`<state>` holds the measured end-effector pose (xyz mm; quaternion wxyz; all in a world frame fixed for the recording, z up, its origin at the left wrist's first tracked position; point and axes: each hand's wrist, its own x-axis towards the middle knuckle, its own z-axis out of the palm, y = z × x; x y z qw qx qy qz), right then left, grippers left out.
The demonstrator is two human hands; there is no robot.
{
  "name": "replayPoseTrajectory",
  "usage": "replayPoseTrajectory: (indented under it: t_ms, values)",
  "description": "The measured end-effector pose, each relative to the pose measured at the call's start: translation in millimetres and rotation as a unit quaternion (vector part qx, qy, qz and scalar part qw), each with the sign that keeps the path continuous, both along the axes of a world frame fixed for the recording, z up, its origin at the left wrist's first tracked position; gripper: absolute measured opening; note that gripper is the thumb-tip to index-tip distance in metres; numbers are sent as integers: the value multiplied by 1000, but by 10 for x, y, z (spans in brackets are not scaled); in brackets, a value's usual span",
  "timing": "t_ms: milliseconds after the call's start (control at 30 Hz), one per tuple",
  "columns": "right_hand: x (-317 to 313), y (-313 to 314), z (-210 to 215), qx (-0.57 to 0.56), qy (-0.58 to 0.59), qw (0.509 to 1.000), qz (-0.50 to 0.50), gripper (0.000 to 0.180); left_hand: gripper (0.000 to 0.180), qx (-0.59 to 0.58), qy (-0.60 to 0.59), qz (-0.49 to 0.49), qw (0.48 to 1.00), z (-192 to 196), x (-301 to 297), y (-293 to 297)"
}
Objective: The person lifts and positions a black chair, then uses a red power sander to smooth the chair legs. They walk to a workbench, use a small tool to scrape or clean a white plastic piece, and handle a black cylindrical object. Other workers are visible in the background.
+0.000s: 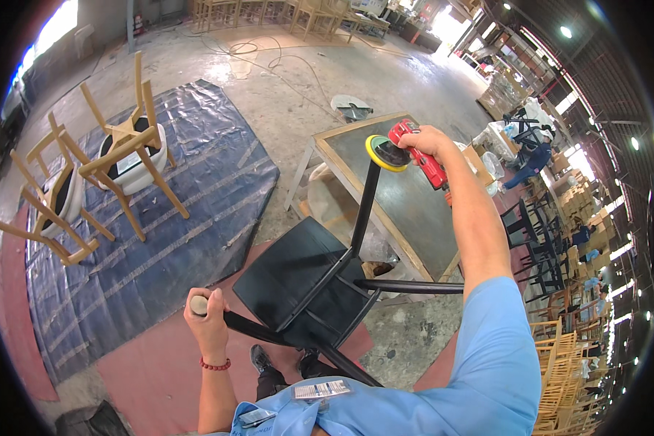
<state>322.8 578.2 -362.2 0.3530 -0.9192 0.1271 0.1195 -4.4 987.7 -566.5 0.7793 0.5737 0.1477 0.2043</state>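
Observation:
A black wooden chair [287, 272] is tipped upside down in front of me, its legs pointing outward and up. My left hand [208, 330] is closed around one leg close to its pale, bare end [199, 305]. In my right hand [432, 140] is a red hand-held disc sander [432, 172], gripped around its body. The sander's yellow-rimmed round pad [386, 153] is at the tip of another black leg [366, 203]; whether they touch is hard to tell. A third leg [414, 288] reaches to the right, towards my sleeve.
A wood-framed table [421, 218] stands just beyond the chair. Light-wood chairs [123, 156] lie upturned on a dark blue tarp [218, 182] at left. A hose [298, 91] trails over the floor. Black chairs [534, 240] and stacked light-wood frames [559, 378] line the right.

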Motion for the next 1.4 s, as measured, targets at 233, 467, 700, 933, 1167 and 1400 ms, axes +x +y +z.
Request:
replayPoseTrajectory:
  t_ms: [233,467,700,933,1167,1400]
  values:
    - [-121,-421,-34,-115,-31,993,-21,36,18,-9,-1,3,1000,-27,22,5]
    - [-157,-300,-50,7,-48,999,-13,42,20,-22,-4,11,1000,-35,20,-11]
    - [-34,-249,-26,-141,-59,988,25,48,20,-7,-5,10,1000,-11,25,-25]
    - [17,-161,-24,-82,-42,996,8,37,20,-21,-2,11,1000,-3,10,-31]
    - [8,-279,64,-131,-44,990,-8,41,19,1,6,12,1000,34,13,-25]
    - [3,-285,-80,-46,-22,999,11,36,19,14,7,11,1000,34,43,-58]
